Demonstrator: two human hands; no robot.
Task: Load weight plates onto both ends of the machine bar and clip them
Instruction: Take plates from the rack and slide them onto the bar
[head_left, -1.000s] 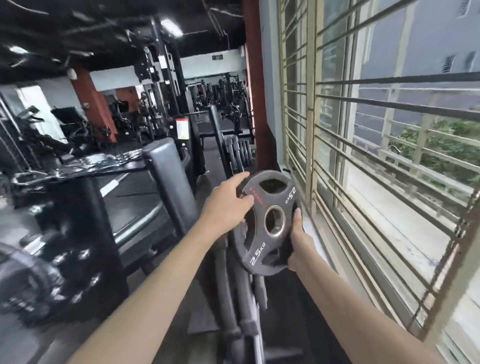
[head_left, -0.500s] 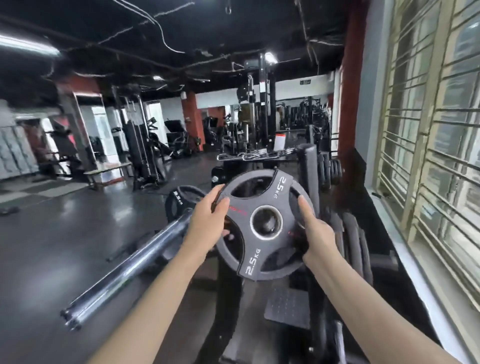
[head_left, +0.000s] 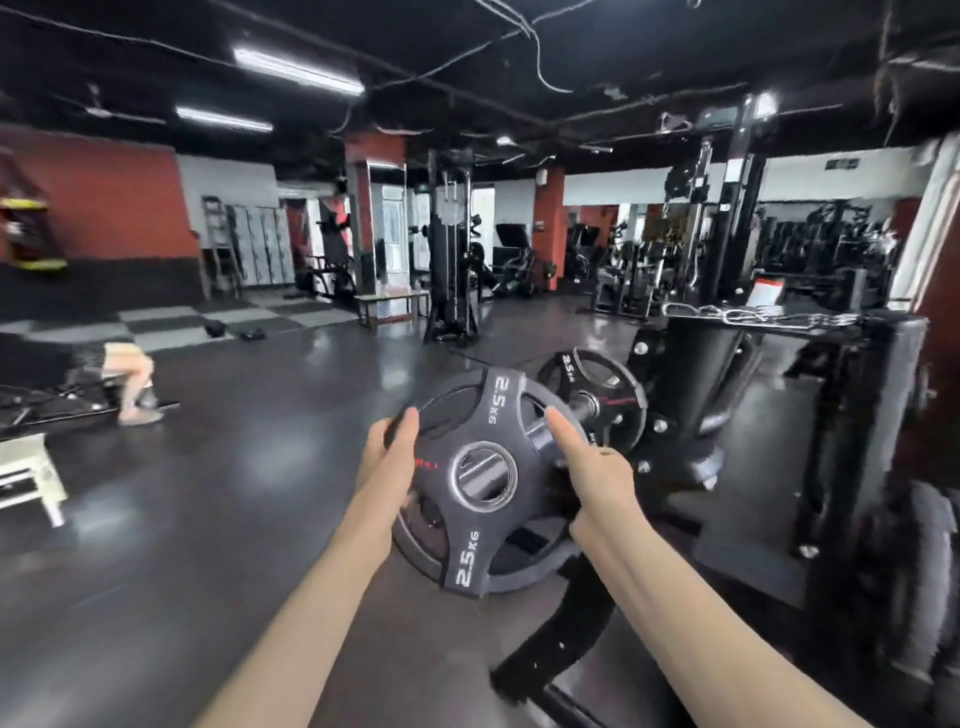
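I hold a black 2.5 kg weight plate (head_left: 480, 525) upright in front of me, its centre hole facing me. My left hand (head_left: 390, 462) grips its left rim and my right hand (head_left: 592, 467) grips its right rim. Through the plate's hole and right opening the end of the machine bar (head_left: 543, 441) shows, so the plate sits at the bar's near end. Farther along the bar, a second 2.5 kg plate (head_left: 597, 400) rests against the black machine frame (head_left: 691, 395).
Black machine uprights and a pad (head_left: 872, 415) stand to the right, with chains (head_left: 748, 314) lying on top. A curved black frame leg (head_left: 566, 639) runs along the floor below my hands. A white step stool (head_left: 26, 478) is at far left, a person (head_left: 124, 384) beyond it.
The view has swung left, away from the window. The plate has turned to face the bar's end and moved onto it; the long bare bar seen earlier is now hidden behind the plate.
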